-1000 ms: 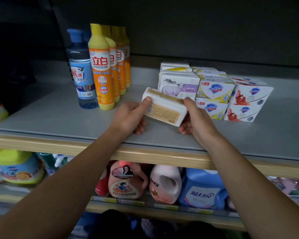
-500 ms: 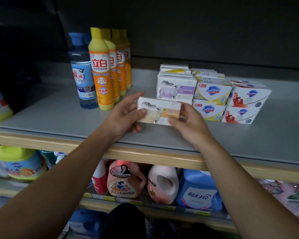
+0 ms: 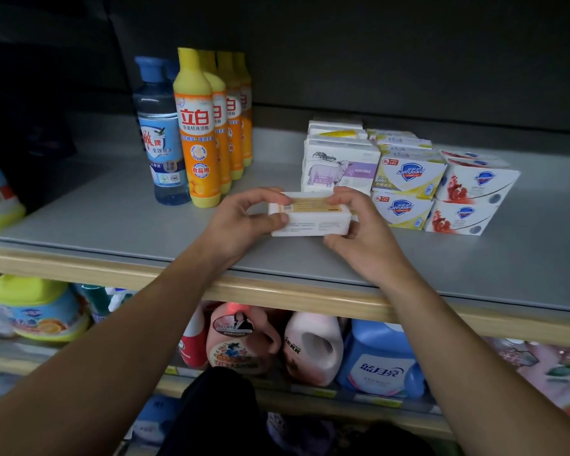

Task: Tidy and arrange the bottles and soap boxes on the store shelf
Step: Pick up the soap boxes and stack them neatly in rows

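Both hands hold a white soap box (image 3: 310,215) with a tan label, just above the grey shelf (image 3: 112,225). My left hand (image 3: 244,222) pinches its left end between thumb and fingers. My right hand (image 3: 362,235) pinches its right end. Right behind it stands a stack of sheep-printed soap boxes (image 3: 339,166). Yellow Safeguard boxes (image 3: 405,185) and red Safeguard boxes (image 3: 468,199) are stacked to the right. At the left stands a blue bottle (image 3: 160,136) beside a row of orange bottles (image 3: 198,133).
The shelf's wooden front edge (image 3: 277,291) runs below my wrists. Detergent jugs (image 3: 310,347) fill the lower shelf. A green-capped container (image 3: 33,307) sits at the lower left. The grey shelf surface in front of the Safeguard boxes is bare.
The box has been turned in my hands: its sheep-printed face showed half a second ago, and now the tan label faces up. It also sits closer to the sheep-box stack.
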The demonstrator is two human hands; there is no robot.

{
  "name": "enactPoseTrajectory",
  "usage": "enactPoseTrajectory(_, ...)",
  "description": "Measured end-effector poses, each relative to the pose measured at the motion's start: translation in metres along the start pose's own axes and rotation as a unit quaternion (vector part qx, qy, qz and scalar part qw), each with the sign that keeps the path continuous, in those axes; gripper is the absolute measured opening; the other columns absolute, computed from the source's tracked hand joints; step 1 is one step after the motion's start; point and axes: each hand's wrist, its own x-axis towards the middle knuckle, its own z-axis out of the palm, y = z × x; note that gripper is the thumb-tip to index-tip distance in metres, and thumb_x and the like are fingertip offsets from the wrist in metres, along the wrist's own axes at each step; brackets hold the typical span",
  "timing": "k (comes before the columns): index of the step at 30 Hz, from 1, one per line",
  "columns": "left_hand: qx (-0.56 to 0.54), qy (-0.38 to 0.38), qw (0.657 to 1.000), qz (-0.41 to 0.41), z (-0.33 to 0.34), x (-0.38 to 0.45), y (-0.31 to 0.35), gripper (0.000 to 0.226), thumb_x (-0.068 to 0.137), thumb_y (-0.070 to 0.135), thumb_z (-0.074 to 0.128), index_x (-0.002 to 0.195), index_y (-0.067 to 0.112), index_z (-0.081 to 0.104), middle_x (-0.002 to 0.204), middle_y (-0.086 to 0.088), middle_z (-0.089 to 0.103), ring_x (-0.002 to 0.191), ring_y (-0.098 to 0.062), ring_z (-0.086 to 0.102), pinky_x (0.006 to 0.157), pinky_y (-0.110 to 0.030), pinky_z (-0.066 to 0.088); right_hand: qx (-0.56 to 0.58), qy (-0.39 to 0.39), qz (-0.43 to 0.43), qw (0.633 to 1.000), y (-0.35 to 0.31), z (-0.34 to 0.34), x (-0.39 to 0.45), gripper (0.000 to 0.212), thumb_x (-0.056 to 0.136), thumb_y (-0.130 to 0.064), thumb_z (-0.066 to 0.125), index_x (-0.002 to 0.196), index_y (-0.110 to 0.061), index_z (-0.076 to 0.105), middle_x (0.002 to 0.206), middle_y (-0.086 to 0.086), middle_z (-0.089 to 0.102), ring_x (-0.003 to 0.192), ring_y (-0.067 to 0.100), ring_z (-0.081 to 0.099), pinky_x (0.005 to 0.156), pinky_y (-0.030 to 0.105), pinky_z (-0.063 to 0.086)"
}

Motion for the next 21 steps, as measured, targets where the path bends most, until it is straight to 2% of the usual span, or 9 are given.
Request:
enactPoseTrajectory(2, -0.009, -0.005, 1.0, 0.003, 0.0, 0.0, 0.0, 0.024, 0.077, -0.009, 0.07, 0.091, 0.011, 0.071, 0.126, -0.004, 0.059, 0.098, -0.018, 0.066, 0.1, -0.052, 0.046, -0.036, 0.005, -0.024, 0.999, -0.002, 0.001, 0.0, 0.059, 0.071, 0.012, 0.067, 0.117, -0.023, 0.056, 0.126, -0.017, 0.045, 0.121, 0.02, 0.053, 0.1, 0.049, 0.047)
enactPoseTrajectory(5, 0.0, -0.008, 1.0, 0.016, 0.0, -0.002, 0.002, 0.03, 0.069, 0.0, 0.076, 0.095, 0.014, 0.071, 0.116, 0.002, 0.064, 0.097, -0.018, 0.065, 0.1, -0.05, 0.046, -0.076, 0.022, -0.038, 0.996, -0.006, 0.002, -0.001, 0.056, 0.069, 0.005, 0.071, 0.119, -0.019, 0.058, 0.117, -0.02, 0.047, 0.114, 0.011, 0.053, 0.097, 0.044, 0.049)
enactPoseTrajectory(8, 0.117, 0.03, 0.991, 0.052, 0.001, -0.002, 0.004, 0.036, 0.077, 0.018, 0.076, 0.111, 0.019, 0.067, 0.119, 0.001, 0.063, 0.105, -0.024, 0.064, 0.093, -0.051, 0.053, -0.099, 0.036, -0.047, 0.993, -0.01, 0.005, -0.002, 0.048, 0.074, -0.01, 0.074, 0.118, -0.024, 0.059, 0.111, -0.012, 0.055, 0.097, 0.01, 0.058, 0.084, 0.034, 0.052)
enactPoseTrajectory(10, 0.241, 0.057, 0.964, 0.093, -0.001, -0.003, 0.004, 0.038, 0.086, 0.025, 0.071, 0.122, 0.018, 0.062, 0.125, -0.001, 0.061, 0.104, -0.025, 0.064, 0.086, -0.046, 0.056, -0.095, 0.028, -0.031, 0.995, -0.01, 0.008, -0.001, 0.043, 0.081, -0.014, 0.071, 0.12, -0.024, 0.057, 0.112, 0.0, 0.061, 0.091, 0.019, 0.061, 0.079, 0.037, 0.052)
enactPoseTrajectory(12, 0.352, 0.069, 0.922, 0.147, -0.008, -0.006, 0.003, 0.04, 0.089, 0.03, 0.068, 0.126, 0.019, 0.059, 0.128, 0.003, 0.061, 0.096, -0.02, 0.065, 0.083, -0.032, 0.054, -0.085, 0.013, 0.01, 0.996, -0.011, 0.012, 0.001, 0.038, 0.086, -0.017, 0.07, 0.12, -0.026, 0.056, 0.107, 0.004, 0.065, 0.084, 0.023, 0.063, 0.078, 0.041, 0.054)
enactPoseTrajectory(13, 0.392, 0.068, 0.902, 0.168, -0.013, -0.008, 0.003, 0.041, 0.088, 0.031, 0.068, 0.126, 0.02, 0.059, 0.127, 0.004, 0.061, 0.092, -0.016, 0.064, 0.08, -0.024, 0.049, -0.09, 0.009, 0.023, 0.996, -0.011, 0.014, 0.003, 0.034, 0.087, -0.019, 0.069, 0.118, -0.026, 0.055, 0.103, 0.002, 0.066, 0.079, 0.02, 0.063, 0.077, 0.041, 0.054)
enactPoseTrajectory(15, 0.447, 0.059, 0.873, 0.185, -0.022, -0.011, 0.003, 0.044, 0.086, 0.032, 0.071, 0.126, 0.019, 0.06, 0.125, 0.001, 0.061, 0.086, -0.01, 0.056, 0.075, -0.018, 0.039, -0.107, 0.002, 0.036, 0.994, -0.013, 0.022, 0.008, 0.028, 0.089, -0.024, 0.067, 0.113, -0.027, 0.054, 0.096, -0.002, 0.068, 0.071, 0.012, 0.061, 0.073, 0.036, 0.053)
enactPoseTrajectory(18, 0.521, 0.085, 0.828, 0.188, -0.032, -0.011, 0.005, 0.047, 0.083, 0.03, 0.073, 0.127, 0.018, 0.061, 0.126, -0.004, 0.059, 0.103, -0.018, 0.053, 0.085, -0.027, 0.043, -0.113, -0.026, 0.048, 0.992, -0.022, 0.035, 0.017, 0.027, 0.092, -0.029, 0.064, 0.116, -0.024, 0.054, 0.1, -0.002, 0.067, 0.071, 0.011, 0.061, 0.076, 0.037, 0.053)
enactPoseTrajectory(21, 0.583, 0.086, 0.778, 0.22, -0.033, -0.009, 0.005, 0.05, 0.08, 0.029, 0.075, 0.127, 0.017, 0.062, 0.127, -0.007, 0.059, 0.114, -0.031, 0.049, 0.094, -0.04, 0.044, -0.144, -0.056, 0.061, 0.986, -0.03, 0.039, 0.025, 0.041, 0.092, -0.034, 0.063, 0.13, -0.022, 0.052, 0.117, 0.001, 0.064, 0.089, 0.02, 0.065, 0.088, 0.042, 0.053)
